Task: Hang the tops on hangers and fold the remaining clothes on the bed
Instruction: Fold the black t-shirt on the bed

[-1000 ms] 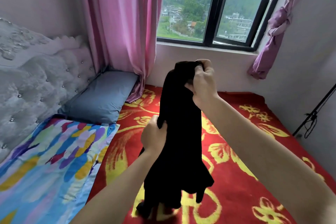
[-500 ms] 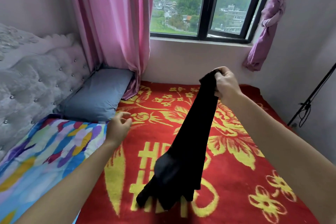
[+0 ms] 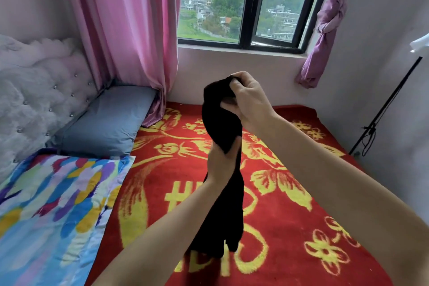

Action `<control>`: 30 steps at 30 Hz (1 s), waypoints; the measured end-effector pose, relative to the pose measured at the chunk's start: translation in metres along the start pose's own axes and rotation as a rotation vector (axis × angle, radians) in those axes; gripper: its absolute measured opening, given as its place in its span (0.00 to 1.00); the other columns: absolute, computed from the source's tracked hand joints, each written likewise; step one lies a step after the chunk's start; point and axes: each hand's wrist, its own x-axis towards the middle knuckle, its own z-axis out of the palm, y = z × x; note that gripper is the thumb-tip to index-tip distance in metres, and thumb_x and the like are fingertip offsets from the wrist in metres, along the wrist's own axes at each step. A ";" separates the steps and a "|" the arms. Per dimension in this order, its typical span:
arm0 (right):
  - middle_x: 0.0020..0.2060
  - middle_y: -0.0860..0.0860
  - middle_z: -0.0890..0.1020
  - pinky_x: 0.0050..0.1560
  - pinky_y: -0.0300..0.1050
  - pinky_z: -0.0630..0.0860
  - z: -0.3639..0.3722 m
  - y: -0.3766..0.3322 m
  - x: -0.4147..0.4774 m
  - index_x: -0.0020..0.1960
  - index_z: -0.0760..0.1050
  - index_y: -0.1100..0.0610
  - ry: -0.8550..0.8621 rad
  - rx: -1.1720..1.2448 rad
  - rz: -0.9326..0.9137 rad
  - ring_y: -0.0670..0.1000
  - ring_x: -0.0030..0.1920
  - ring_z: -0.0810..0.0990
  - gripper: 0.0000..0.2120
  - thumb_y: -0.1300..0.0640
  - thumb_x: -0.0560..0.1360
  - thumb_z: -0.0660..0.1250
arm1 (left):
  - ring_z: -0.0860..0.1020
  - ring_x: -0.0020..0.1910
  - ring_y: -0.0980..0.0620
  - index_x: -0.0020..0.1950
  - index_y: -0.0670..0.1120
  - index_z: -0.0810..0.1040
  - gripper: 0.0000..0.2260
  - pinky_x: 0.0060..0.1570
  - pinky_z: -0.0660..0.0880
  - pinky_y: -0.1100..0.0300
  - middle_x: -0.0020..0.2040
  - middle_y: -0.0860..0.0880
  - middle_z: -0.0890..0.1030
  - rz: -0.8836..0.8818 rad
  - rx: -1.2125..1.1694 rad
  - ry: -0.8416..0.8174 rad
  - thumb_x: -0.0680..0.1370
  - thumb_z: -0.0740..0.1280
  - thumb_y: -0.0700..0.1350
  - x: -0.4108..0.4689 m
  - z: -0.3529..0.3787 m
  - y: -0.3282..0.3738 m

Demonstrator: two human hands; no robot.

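The bed fills the lower part of the view, covered with a red blanket that has yellow flowers on it. At about 9 o'clock a colourful quilt lies on the bed, and just above it, near 10 o'clock, rests a grey-blue pillow against the padded headboard. A pink curtain hangs at 11 o'clock beside the window, and a knotted purple curtain hangs at 1 o'clock. Near the centre, a black garment is held in the air above the blanket, with its lower end hanging down close to the blanket at 6 o'clock. The right hand has its fingers closed on the top of the garment. The left hand, lower down, grips the garment around its middle. At 3 o'clock a thin black stand leans by the wall.
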 end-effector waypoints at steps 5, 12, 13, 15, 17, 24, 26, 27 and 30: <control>0.42 0.52 0.72 0.41 0.42 0.81 -0.038 0.004 0.017 0.42 0.67 0.55 0.222 0.069 0.010 0.51 0.47 0.75 0.11 0.63 0.81 0.53 | 0.65 0.20 0.59 0.36 0.48 0.70 0.13 0.22 0.58 0.69 0.26 0.52 0.67 0.169 0.128 -0.075 0.80 0.60 0.43 0.022 -0.057 -0.005; 0.38 0.54 0.75 0.19 0.36 0.70 -0.066 0.047 0.009 0.42 0.68 0.53 0.100 -0.198 0.190 0.48 0.20 0.77 0.11 0.60 0.82 0.54 | 0.79 0.43 0.42 0.48 0.40 0.79 0.11 0.42 0.69 0.57 0.38 0.46 0.81 0.356 0.776 -0.223 0.80 0.61 0.45 0.077 -0.151 0.019; 0.35 0.55 0.73 0.17 0.35 0.65 -0.067 0.052 0.007 0.42 0.69 0.54 0.030 -0.250 0.210 0.47 0.17 0.73 0.11 0.61 0.81 0.55 | 0.79 0.48 0.40 0.54 0.42 0.80 0.12 0.45 0.70 0.54 0.45 0.43 0.82 0.330 0.894 -0.195 0.80 0.61 0.48 0.085 -0.162 0.025; 0.34 0.62 0.72 0.18 0.35 0.62 -0.066 0.061 0.003 0.42 0.72 0.56 -0.204 -0.335 0.215 0.47 0.17 0.68 0.09 0.62 0.80 0.58 | 0.78 0.53 0.41 0.57 0.49 0.80 0.15 0.50 0.72 0.51 0.51 0.45 0.82 0.223 1.077 -0.157 0.77 0.61 0.55 0.099 -0.180 0.034; 0.39 0.67 0.76 0.23 0.38 0.67 -0.060 0.066 -0.003 0.47 0.76 0.56 -0.564 -0.390 0.242 0.47 0.21 0.70 0.05 0.62 0.78 0.62 | 0.79 0.47 0.43 0.49 0.52 0.82 0.14 0.49 0.74 0.52 0.44 0.46 0.83 0.134 0.964 -0.142 0.72 0.62 0.56 0.107 -0.189 0.043; 0.50 0.54 0.82 0.39 0.42 0.77 -0.028 0.093 0.011 0.61 0.75 0.57 -0.572 -0.529 0.384 0.50 0.39 0.81 0.12 0.57 0.78 0.63 | 0.77 0.36 0.60 0.38 0.47 0.81 0.20 0.42 0.73 0.68 0.34 0.53 0.82 0.189 0.353 -0.401 0.69 0.57 0.24 0.092 -0.197 0.074; 0.57 0.54 0.78 0.49 0.48 0.78 -0.018 0.101 0.020 0.68 0.69 0.54 -0.502 -0.564 0.372 0.52 0.50 0.79 0.18 0.57 0.78 0.63 | 0.77 0.42 0.52 0.38 0.50 0.82 0.20 0.46 0.73 0.59 0.41 0.44 0.81 0.217 0.319 -0.478 0.65 0.56 0.31 0.084 -0.203 0.087; 0.60 0.53 0.76 0.55 0.50 0.76 -0.010 0.102 0.024 0.70 0.65 0.53 -0.501 -0.565 0.355 0.54 0.56 0.77 0.22 0.57 0.78 0.64 | 0.77 0.44 0.50 0.37 0.51 0.82 0.20 0.46 0.75 0.56 0.44 0.43 0.81 0.193 0.276 -0.516 0.65 0.55 0.32 0.081 -0.207 0.093; 0.70 0.54 0.65 0.64 0.48 0.68 0.019 0.100 0.028 0.74 0.57 0.49 -0.516 -0.468 0.266 0.53 0.69 0.66 0.30 0.60 0.77 0.65 | 0.78 0.44 0.49 0.31 0.47 0.79 0.09 0.44 0.75 0.59 0.43 0.46 0.81 0.126 0.088 -0.657 0.64 0.61 0.37 0.072 -0.214 0.107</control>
